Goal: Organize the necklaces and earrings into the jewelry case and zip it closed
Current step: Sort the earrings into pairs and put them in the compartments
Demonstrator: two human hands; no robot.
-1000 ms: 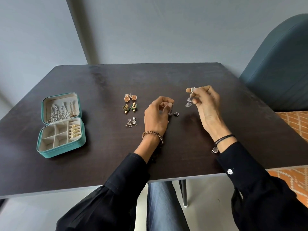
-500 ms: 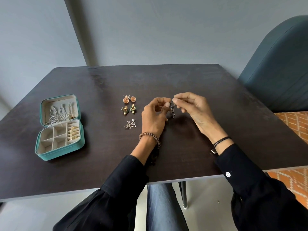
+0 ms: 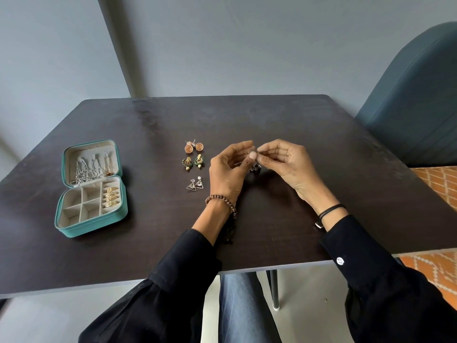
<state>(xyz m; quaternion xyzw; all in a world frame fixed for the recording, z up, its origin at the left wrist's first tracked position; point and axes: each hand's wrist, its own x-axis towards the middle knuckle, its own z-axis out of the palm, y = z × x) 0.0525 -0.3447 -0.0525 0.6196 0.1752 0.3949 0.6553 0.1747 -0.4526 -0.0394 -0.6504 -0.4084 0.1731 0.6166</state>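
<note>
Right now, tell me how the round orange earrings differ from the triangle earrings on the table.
The round orange earrings are solid copper-toned discs; the triangle earrings are open silver frames under a clear stone. Of the loose pairs, the round orange earrings lie farthest from the person, the triangle earrings nearest. Both are pairs lying loose on the table, outside the jewelry case.

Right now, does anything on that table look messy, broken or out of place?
Nothing stands out. The jewelry case lies open and level, chains in its lid, gold earrings in one compartment. Three earring pairs lie in a tidy column beside the left hand, which with the right hand pinches a small dark earring.
</note>
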